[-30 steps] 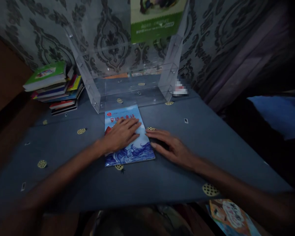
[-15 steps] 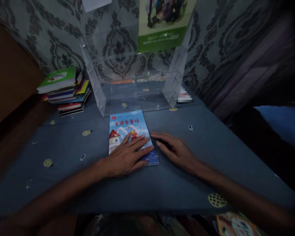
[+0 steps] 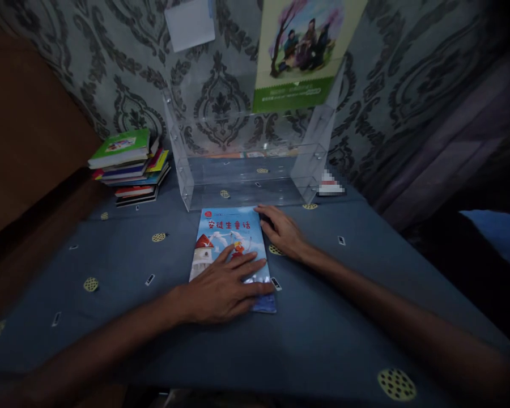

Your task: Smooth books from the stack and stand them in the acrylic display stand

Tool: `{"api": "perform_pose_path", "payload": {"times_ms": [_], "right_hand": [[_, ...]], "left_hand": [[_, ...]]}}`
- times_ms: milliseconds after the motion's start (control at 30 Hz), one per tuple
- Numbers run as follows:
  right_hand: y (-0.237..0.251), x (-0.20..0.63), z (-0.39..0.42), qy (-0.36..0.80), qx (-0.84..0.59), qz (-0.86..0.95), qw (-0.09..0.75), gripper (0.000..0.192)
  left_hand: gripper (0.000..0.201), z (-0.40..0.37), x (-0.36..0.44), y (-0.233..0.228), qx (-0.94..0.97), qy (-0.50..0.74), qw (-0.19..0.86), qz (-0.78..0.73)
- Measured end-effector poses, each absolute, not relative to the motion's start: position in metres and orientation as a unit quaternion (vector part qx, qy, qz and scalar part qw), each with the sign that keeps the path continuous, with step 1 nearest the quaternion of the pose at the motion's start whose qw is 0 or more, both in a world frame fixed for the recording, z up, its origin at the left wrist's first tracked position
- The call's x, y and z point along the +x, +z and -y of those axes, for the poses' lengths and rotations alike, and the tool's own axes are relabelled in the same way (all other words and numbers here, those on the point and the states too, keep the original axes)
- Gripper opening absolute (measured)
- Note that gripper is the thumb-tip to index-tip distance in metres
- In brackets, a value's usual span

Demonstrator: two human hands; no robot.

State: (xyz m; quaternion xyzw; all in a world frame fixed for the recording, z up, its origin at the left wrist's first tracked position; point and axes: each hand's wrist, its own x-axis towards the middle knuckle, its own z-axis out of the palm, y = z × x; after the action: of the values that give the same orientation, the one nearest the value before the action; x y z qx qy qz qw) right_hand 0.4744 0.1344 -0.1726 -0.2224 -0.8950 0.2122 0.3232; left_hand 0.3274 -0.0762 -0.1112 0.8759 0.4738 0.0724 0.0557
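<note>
A blue picture book [image 3: 227, 218] with red Chinese lettering, a red-roofed tower and a small figure on its cover lies face up on the table. My left hand [image 3: 227, 286] rests flat across the cover's lower half, fingers spread, hiding part of the picture. At the book's upper right edge is my right hand [image 3: 284, 231], its fingers stretched toward the corner and its thumb a little apart from them. Those fingertips touch or nearly touch the edge; whether they grip it I cannot tell.
Behind the book stands a clear acrylic rack [image 3: 242, 184], with a green-bordered book [image 3: 300, 62] high on it. A stack of books [image 3: 130, 164] sits at the back left. The table [image 3: 123, 306] has a blue patterned cloth. A blurred-out white item [image 3: 330, 184] is right of the rack.
My right hand has moved up along the book's right side to its upper corner. The left hand stays flat on the cover. The whole view has shifted slightly.
</note>
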Motion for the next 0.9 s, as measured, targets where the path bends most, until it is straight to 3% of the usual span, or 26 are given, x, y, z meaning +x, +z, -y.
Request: {"api": "perform_pose_path", "payload": {"times_ms": [200, 333, 600, 900], "right_hand": [[-0.164, 0.489, -0.116, 0.252, -0.245, 0.882, 0.314, 0.036], [-0.152, 0.500, -0.096, 0.285, -0.251, 0.879, 0.290, 0.034], [-0.150, 0.508, -0.086, 0.310, -0.261, 0.860, 0.311, 0.031], [-0.145, 0.522, -0.083, 0.405, -0.249, 0.820, 0.317, 0.035]], "left_hand": [[0.012, 0.111, 0.305, -0.084, 0.876, 0.105, 0.091, -0.462], [0.018, 0.115, 0.299, -0.082, 0.826, 0.101, 0.077, -0.549], [0.029, 0.067, 0.346, -0.096, 0.763, -0.014, -0.074, -0.642], [0.025, 0.046, 0.362, -0.094, 0.738, -0.081, -0.062, -0.667]]}}
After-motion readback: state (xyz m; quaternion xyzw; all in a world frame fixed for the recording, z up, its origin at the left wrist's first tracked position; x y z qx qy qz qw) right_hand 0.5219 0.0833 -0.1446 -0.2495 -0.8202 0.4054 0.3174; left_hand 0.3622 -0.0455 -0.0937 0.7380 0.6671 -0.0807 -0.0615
